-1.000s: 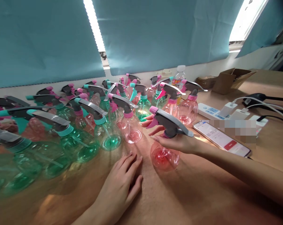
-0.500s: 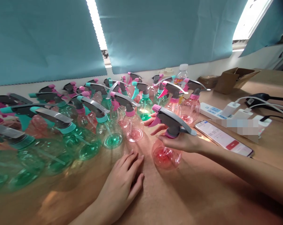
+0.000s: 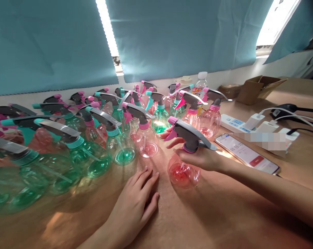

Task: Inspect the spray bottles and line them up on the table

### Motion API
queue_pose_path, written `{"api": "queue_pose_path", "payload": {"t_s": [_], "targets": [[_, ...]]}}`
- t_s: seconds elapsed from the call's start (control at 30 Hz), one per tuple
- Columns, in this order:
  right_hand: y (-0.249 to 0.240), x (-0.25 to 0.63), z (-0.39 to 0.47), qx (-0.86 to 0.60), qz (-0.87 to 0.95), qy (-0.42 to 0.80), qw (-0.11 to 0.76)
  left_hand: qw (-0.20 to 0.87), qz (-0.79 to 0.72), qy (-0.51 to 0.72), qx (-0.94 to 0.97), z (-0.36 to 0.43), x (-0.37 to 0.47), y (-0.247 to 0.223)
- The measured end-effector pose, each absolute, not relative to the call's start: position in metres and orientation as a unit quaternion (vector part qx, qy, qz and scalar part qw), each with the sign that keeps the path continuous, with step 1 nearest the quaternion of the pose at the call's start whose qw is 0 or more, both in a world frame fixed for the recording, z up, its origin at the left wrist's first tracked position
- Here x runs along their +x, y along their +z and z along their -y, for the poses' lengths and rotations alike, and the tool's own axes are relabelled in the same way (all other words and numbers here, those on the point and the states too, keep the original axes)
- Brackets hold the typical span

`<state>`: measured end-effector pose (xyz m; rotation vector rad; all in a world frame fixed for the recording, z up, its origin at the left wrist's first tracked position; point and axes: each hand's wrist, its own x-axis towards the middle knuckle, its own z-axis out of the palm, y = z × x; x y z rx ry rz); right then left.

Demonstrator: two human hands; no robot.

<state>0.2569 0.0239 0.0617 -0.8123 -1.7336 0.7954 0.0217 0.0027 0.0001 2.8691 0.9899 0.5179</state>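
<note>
My right hand [image 3: 198,155] is wrapped round the neck of a pink spray bottle [image 3: 184,174], below its grey and pink trigger head. The bottle is upright, its base at the table surface. To its left, my left hand [image 3: 139,199] lies palm down on the brown table [image 3: 94,218] with fingers stretched out, holding nothing. Just beyond my left hand stand a clear pink bottle [image 3: 147,140] and a green bottle [image 3: 121,148]. Several more green and pink spray bottles fill the left and back of the table.
A phone [image 3: 246,154] showing a timer lies at the right, beside a white power strip [image 3: 234,122] with plugs and cables. Behind are an open cardboard box [image 3: 252,90] and a capped clear bottle [image 3: 202,81]. Blue-green cloth [image 3: 185,38] hangs at the back.
</note>
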Motion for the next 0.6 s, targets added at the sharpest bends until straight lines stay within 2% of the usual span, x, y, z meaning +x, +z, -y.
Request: {"api": "queue_pose_path", "payload": {"t_s": [0.37,0.6], "targets": [[0.0596,0.2568,-0.0250,-0.332,0.723,0.328,0.509,0.036,-0.317,0.181,0.930,-0.0043,0.0198,-0.0104],[0.0563,0.2541,-0.0298,-0.342,0.716,0.325,0.514,0.048,-0.327,0.162,0.930,-0.0022,0.0216,-0.0007]]}}
